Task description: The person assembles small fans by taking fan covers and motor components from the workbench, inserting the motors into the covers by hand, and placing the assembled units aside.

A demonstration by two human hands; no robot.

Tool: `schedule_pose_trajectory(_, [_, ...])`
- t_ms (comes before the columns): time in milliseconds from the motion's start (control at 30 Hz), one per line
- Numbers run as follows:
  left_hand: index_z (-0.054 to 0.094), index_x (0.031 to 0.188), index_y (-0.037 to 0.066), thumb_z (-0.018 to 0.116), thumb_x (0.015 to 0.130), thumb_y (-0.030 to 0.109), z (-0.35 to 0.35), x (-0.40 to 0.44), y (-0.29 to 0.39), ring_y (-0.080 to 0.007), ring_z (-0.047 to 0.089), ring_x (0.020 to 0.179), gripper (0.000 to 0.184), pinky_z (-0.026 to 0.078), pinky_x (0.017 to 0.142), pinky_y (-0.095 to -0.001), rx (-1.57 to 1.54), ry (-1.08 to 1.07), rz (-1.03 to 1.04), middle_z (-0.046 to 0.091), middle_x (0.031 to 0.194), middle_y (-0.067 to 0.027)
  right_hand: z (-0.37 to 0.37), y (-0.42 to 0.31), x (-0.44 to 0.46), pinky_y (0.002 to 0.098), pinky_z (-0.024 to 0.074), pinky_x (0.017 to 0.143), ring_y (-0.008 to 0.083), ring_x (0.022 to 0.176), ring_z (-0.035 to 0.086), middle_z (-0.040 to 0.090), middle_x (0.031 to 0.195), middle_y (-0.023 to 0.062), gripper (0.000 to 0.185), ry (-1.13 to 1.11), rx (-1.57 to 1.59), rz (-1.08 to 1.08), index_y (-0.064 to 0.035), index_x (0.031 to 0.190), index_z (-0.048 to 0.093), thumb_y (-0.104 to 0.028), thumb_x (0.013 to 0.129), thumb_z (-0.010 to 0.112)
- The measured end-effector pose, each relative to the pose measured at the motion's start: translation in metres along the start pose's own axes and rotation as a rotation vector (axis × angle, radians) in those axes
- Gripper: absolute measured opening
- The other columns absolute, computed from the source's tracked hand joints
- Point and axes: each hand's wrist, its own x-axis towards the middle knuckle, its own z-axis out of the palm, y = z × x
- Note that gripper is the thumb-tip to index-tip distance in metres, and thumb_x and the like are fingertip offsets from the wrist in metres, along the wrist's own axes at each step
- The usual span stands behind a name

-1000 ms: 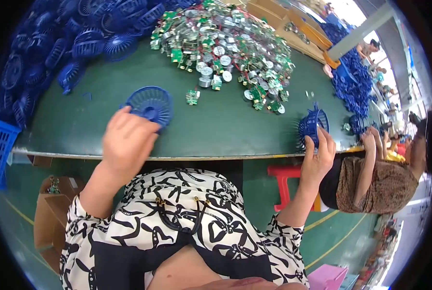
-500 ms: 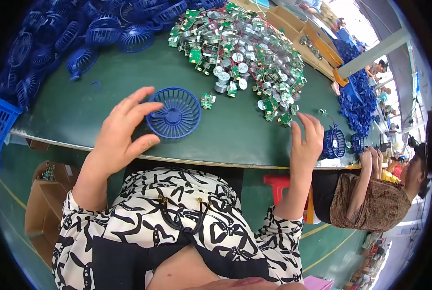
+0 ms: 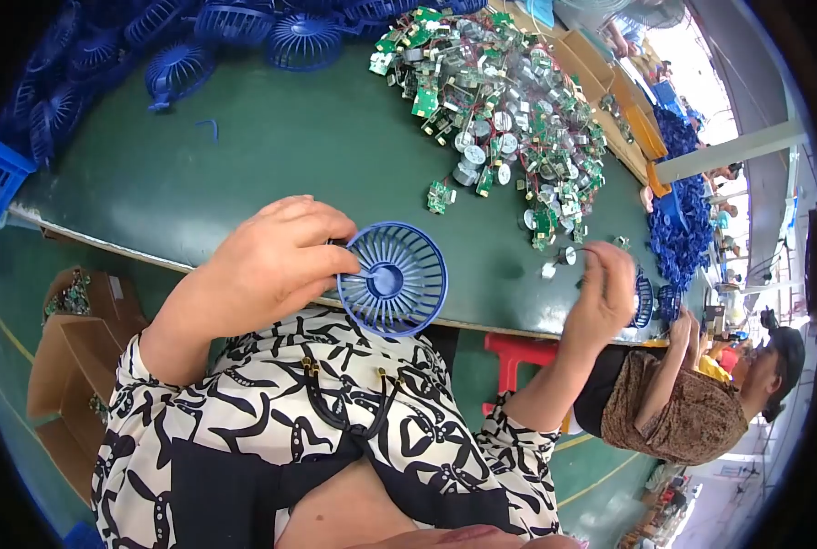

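My left hand [image 3: 285, 256] is closed on the rim of a round blue slatted fan guard [image 3: 418, 306], held tilted over the table's front edge. The guard's open side faces up, with a solid disc at its centre. To the right, my right hand [image 3: 605, 293] has its fingers pinched together on the wire of a small silver motor [image 3: 567, 256], which dangles beside the fingertips, slightly blurred. Behind it lies a large heap of motors wired to green circuit boards [image 3: 509, 119]. One loose board [image 3: 440, 197] lies just left of that heap.
Several blue fan housings [image 3: 303, 41] are piled at the back left, near a blue crate [image 3: 1, 183]. A bent blue strip [image 3: 209, 128] lies on the green table [image 3: 271, 137]. At the right sits a co-worker [image 3: 683, 393]; cardboard boxes [image 3: 70, 357] stand on the floor.
My left hand has closed on the fan guard and brought it right and toward me. My right hand has picked up a wired motor beside the heap. The head view has shifted.
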Motion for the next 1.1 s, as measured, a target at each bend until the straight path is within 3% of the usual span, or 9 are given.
schedule_pose_trajectory(133, [0.069, 0.098, 0.006, 0.074, 0.071, 0.002, 0.003, 0.001, -0.002, -0.034, 0.064, 0.11, 0.028, 0.048, 0.101, -0.0502, 0.002, -0.023, 0.052, 0.067, 0.113, -0.0141, 0.035, -0.019, 0.001, 0.0396, 0.051, 0.084, 0.0305, 0.093, 0.064, 0.069, 0.096, 0.0126, 0.012, -0.296, -0.01, -0.098, -0.0016, 0.093, 0.071, 0.003, 0.082, 0.071])
schedule_pose_trajectory(233, [0.068, 0.095, 0.006, 0.073, 0.072, 0.002, 0.002, -0.002, -0.002, -0.0331, 0.064, 0.109, 0.024, 0.049, 0.099, -0.0497, -0.011, -0.025, 0.047, 0.067, 0.109, -0.0122, 0.049, -0.025, 0.005, 0.0418, 0.0506, 0.083, 0.0307, 0.095, 0.063, 0.069, 0.099, 0.012, 0.016, -0.223, -0.087, -0.226, -0.0034, 0.097, 0.071, 0.001, 0.081, 0.073])
schedule_pose_trajectory(333, [0.068, 0.094, 0.006, 0.073, 0.071, 0.002, 0.002, -0.005, -0.003, -0.033, 0.064, 0.108, 0.024, 0.049, 0.098, -0.0491, -0.019, -0.006, 0.047, 0.066, 0.106, -0.0117, 0.038, -0.027, -0.002, 0.0421, 0.05, 0.083, 0.0305, 0.096, 0.063, 0.068, 0.1, 0.0115, 0.02, -0.071, -0.138, -0.191, -0.0046, 0.1, 0.071, -0.001, 0.081, 0.074])
schedule_pose_trajectory(467, [0.068, 0.094, 0.006, 0.073, 0.071, 0.002, 0.003, -0.005, -0.003, -0.0327, 0.065, 0.107, 0.024, 0.05, 0.096, -0.0488, -0.035, 0.003, 0.048, 0.066, 0.104, -0.0118, 0.018, -0.047, -0.038, 0.0414, 0.0487, 0.081, 0.031, 0.09, 0.063, 0.066, 0.098, 0.0112, 0.029, -0.304, 0.004, 0.075, -0.0035, 0.101, 0.069, -0.012, 0.077, 0.083])
schedule_pose_trajectory(533, [0.068, 0.095, 0.005, 0.073, 0.071, 0.002, 0.003, -0.003, -0.004, -0.0327, 0.065, 0.107, 0.024, 0.05, 0.096, -0.0486, -0.019, -0.01, 0.062, 0.066, 0.105, -0.0119, 0.024, -0.067, -0.048, 0.0415, 0.0482, 0.074, 0.0317, 0.083, 0.063, 0.064, 0.093, 0.0104, 0.034, -0.407, -0.096, 0.028, -0.0033, 0.1, 0.069, -0.017, 0.074, 0.086])
schedule_pose_trajectory(667, [0.068, 0.096, 0.005, 0.074, 0.071, 0.002, 0.003, -0.004, -0.005, -0.0329, 0.065, 0.107, 0.025, 0.05, 0.096, -0.0484, -0.033, 0.003, 0.063, 0.066, 0.106, -0.0122, 0.026, -0.057, -0.049, 0.0399, 0.0478, 0.065, 0.0304, 0.072, 0.061, 0.062, 0.088, 0.0104, 0.028, -0.372, -0.017, 0.106, -0.0054, 0.1, 0.069, -0.017, 0.078, 0.083])
schedule_pose_trajectory(800, [0.068, 0.096, 0.005, 0.074, 0.072, 0.002, 0.002, -0.005, -0.004, -0.0333, 0.065, 0.106, 0.026, 0.05, 0.096, -0.0485, -0.036, 0.004, 0.057, 0.066, 0.107, -0.0125, 0.016, -0.047, -0.051, 0.0352, 0.0495, 0.061, 0.0264, 0.063, 0.062, 0.066, 0.076, 0.0133, 0.017, -0.364, 0.078, 0.328, -0.0006, 0.098, 0.069, -0.017, 0.093, 0.072])
schedule_pose_trajectory(933, [0.068, 0.096, 0.005, 0.073, 0.072, 0.002, 0.002, -0.004, -0.004, -0.0333, 0.064, 0.106, 0.025, 0.05, 0.096, -0.0485, -0.03, -0.002, 0.055, 0.066, 0.107, -0.0123, 0.004, -0.038, -0.053, 0.0355, 0.0504, 0.063, 0.0264, 0.066, 0.064, 0.067, 0.075, 0.0152, 0.017, -0.326, -0.096, 0.363, -0.0026, 0.099, 0.07, -0.019, 0.097, 0.067])
schedule_pose_trajectory(1100, [0.066, 0.095, 0.005, 0.072, 0.073, 0.003, 0.003, -0.004, -0.004, -0.0329, 0.064, 0.105, 0.023, 0.051, 0.093, -0.0483, -0.023, 0.023, 0.079, 0.066, 0.105, -0.0119, -0.002, -0.043, -0.054, 0.0355, 0.0497, 0.065, 0.0262, 0.067, 0.063, 0.065, 0.087, 0.0121, 0.024, -0.368, -0.17, 0.155, -0.0024, 0.106, 0.068, -0.013, 0.086, 0.076])
